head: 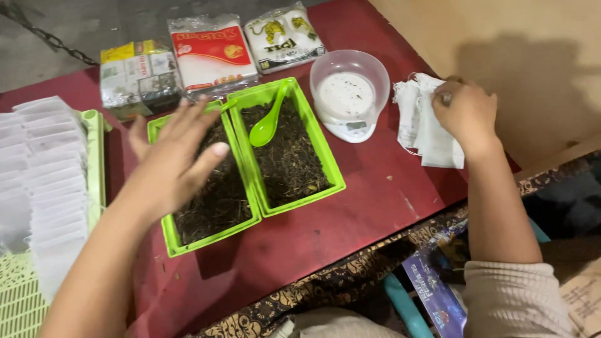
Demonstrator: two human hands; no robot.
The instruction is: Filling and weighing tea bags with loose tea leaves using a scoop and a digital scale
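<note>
Head view: right hand (464,111) at two o'clock, fingers pinching a stack of white filter bags (423,125) on the red surface (350,219); left hand (172,159), fingers splayed and empty, hovers over the left green tray (172,241) of dark loose tea.

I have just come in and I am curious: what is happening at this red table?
A person works at a red table. The left hand hovers open over a green tray of dark loose material. The right hand rests on a pile of small white bags. A green spoon lies in the second tray, beside a small scale.
</note>
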